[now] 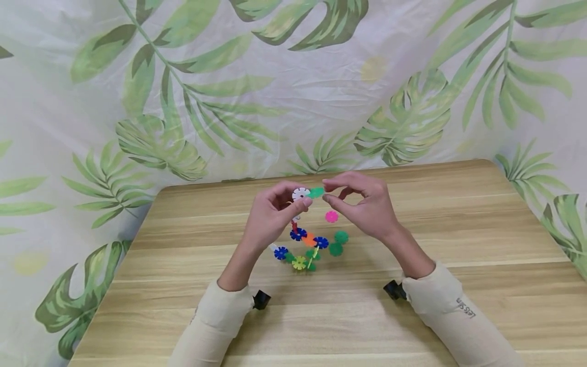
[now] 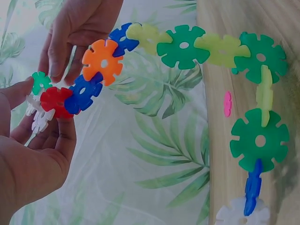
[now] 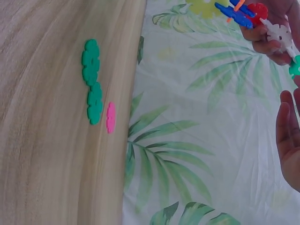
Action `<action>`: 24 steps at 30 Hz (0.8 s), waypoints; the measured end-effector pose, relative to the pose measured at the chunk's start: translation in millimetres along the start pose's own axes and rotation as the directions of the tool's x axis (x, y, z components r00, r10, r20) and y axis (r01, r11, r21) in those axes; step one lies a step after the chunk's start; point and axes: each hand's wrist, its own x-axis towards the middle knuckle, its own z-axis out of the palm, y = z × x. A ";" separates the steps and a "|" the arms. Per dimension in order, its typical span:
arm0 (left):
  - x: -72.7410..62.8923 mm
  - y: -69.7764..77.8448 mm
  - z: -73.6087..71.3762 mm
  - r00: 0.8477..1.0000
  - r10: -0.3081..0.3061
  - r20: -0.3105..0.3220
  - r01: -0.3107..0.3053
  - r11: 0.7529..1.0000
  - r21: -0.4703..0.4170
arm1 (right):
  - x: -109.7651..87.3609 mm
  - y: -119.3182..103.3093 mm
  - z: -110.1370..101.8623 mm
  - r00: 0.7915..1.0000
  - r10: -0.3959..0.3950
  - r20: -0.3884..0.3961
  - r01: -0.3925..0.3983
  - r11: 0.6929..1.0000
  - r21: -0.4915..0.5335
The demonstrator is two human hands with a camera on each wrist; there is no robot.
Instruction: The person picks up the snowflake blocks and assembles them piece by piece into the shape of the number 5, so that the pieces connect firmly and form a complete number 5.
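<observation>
My left hand [image 1: 275, 209] pinches a white notched plastic disc [image 1: 300, 193] at one end of a chain of interlocking snowflake discs. A green disc [image 1: 316, 192] is slotted into this white one. Thumb and index finger of my right hand [image 1: 367, 204] are spread apart right beside the green disc's edge. From the left hand the chain runs down through a red disc [image 2: 56, 101], a blue disc [image 2: 84, 92] and an orange disc [image 2: 103, 63]. Its lower part curves through yellow, green and blue discs to another white disc [image 2: 241, 214].
On the wooden table [image 1: 183, 306] lie a pink disc [image 1: 331, 216] and two green discs [image 3: 91, 63], one against the other. A leaf-patterned cloth [image 1: 321, 102] hangs behind the table's far edge.
</observation>
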 end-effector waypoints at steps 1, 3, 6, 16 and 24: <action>0.1 0.3 -1.1 1.000 0.000 -0.006 0.000 1.000 -0.006 | -0.1 0.9 -0.3 1.000 0.011 0.004 -0.011 1.000 -0.002; 0.1 0.5 -3.6 1.000 0.009 -0.017 -0.009 1.000 -0.017 | -0.5 2.7 -1.2 0.999 0.036 0.021 -0.036 0.999 -0.004; 0.2 0.1 -7.1 0.999 0.028 -0.033 -0.029 0.999 -0.031 | -2.1 6.9 -3.0 0.994 0.095 0.050 -0.094 0.995 -0.025; 1.9 -3.0 -19.1 0.994 0.038 -0.100 -0.041 0.999 -0.032 | -4.8 30.9 -12.3 0.906 0.384 0.179 -0.355 0.919 -0.173; 3.2 -2.9 -27.0 0.987 0.074 -0.143 -0.074 0.997 0.000 | -0.2 56.9 -17.1 0.827 0.460 0.324 -0.390 0.883 -0.259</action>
